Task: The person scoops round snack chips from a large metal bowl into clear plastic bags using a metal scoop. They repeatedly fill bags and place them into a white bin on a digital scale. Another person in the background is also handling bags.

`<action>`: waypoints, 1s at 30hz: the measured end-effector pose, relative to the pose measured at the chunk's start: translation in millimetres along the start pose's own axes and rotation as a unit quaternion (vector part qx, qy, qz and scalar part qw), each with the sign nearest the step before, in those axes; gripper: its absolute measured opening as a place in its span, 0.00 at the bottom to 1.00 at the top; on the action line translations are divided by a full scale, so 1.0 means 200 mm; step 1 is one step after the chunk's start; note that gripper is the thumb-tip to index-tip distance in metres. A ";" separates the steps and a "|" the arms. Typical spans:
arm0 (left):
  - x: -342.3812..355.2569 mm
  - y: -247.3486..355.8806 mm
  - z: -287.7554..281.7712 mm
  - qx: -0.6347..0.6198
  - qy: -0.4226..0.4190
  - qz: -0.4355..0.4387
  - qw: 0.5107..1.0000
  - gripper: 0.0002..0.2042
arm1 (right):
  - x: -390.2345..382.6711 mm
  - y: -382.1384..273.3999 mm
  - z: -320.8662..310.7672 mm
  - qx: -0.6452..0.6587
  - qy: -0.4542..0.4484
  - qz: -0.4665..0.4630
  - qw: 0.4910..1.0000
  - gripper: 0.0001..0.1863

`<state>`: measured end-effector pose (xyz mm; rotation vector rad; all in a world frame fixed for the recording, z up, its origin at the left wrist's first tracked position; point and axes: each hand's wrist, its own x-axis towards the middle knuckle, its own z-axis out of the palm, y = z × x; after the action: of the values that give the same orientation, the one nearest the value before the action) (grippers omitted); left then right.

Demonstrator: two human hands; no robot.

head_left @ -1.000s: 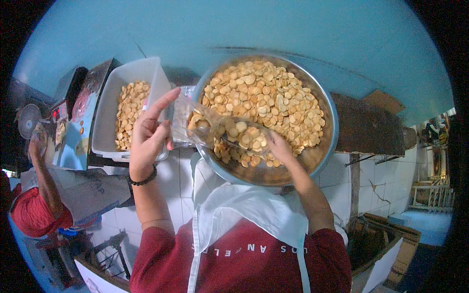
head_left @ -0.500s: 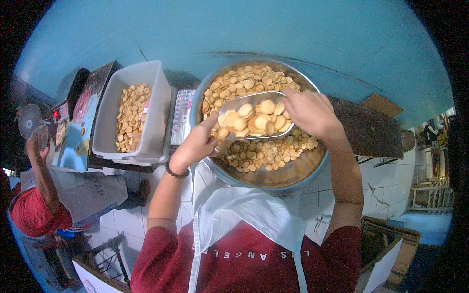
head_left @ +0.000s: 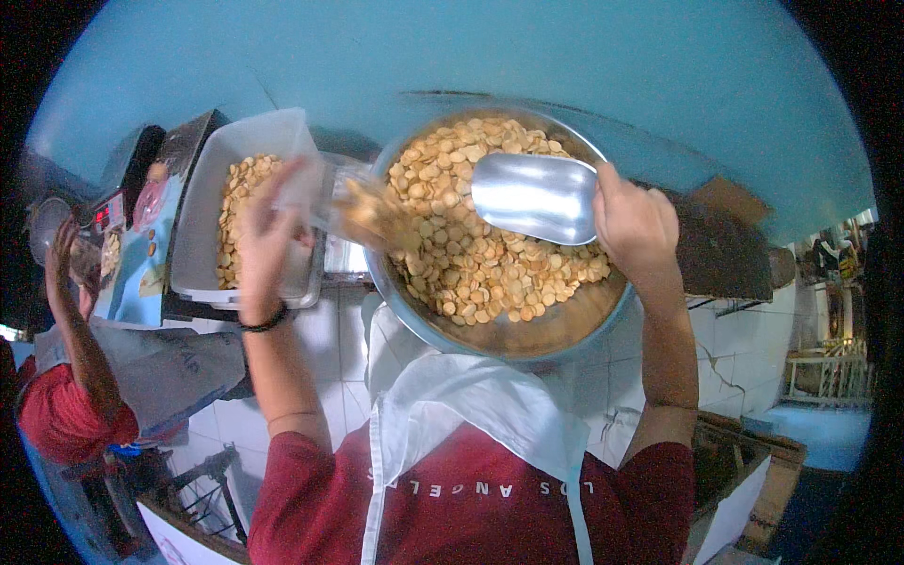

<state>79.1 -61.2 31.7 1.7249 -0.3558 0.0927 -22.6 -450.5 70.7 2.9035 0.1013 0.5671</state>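
Observation:
My right hand (head_left: 637, 221) grips the handle end of a shiny metal scoop (head_left: 535, 196), which is empty and tilted over the wide metal basin (head_left: 556, 347). Small round golden biscuits (head_left: 461, 250) lie heaped in that basin. Off to the left, my left hand (head_left: 270, 226) is smeared by motion and passes in front of a white plastic tub (head_left: 202, 221). From its fingers a clear plastic bag (head_left: 330, 193) seems to trail toward the basin's left rim, with blurred biscuits (head_left: 375, 212) at its far end. How the fingers grip the bag is unclear.
More biscuits (head_left: 247, 179) lie in the tub. Farther left, a person in a red sleeve (head_left: 71, 414) works near a scale with a lit red display (head_left: 105, 215). A blue wall (head_left: 471, 47) rises behind the basin. A dark bench (head_left: 725, 250) stands right of it.
The scoop, full of biscuits before, is now empty and turned. My left hand has swung left from the scoop's end toward the tub, with the bag and blurred biscuits beside it.

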 end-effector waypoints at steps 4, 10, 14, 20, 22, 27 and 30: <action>0.00 0.04 -0.35 0.079 0.243 0.168 0.952 0.18 | -0.24 0.15 0.39 0.000 -0.141 0.027 0.990 0.07; -0.09 -0.36 -0.62 0.277 0.224 0.144 0.923 0.08 | -0.68 0.28 0.99 -0.028 -0.281 0.054 0.958 0.12; -0.20 -0.71 -0.51 0.521 0.164 -0.012 0.837 0.04 | -0.84 0.26 1.17 0.031 -0.335 0.137 0.932 0.14; -0.25 -0.84 -0.39 0.581 0.224 0.108 0.775 0.06 | -0.88 0.00 1.44 0.144 -0.415 0.161 0.884 0.20; -0.23 -0.88 -0.32 0.579 0.180 0.134 0.783 0.09 | -0.90 -0.18 1.57 0.223 -0.363 0.159 0.891 0.21; -0.26 -1.22 -0.02 0.471 -0.098 0.018 0.876 0.14 | -0.78 -0.57 1.72 0.495 -0.378 0.341 0.704 0.13; -0.27 -1.53 0.07 0.467 -0.189 -0.095 0.859 0.14 | -0.70 -0.61 1.66 0.511 -0.339 0.362 0.702 0.18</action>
<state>113.9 -21.8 -274.0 2.7516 -0.4657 -0.2722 -30.8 -400.1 -305.8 3.8799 -1.2630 -0.8708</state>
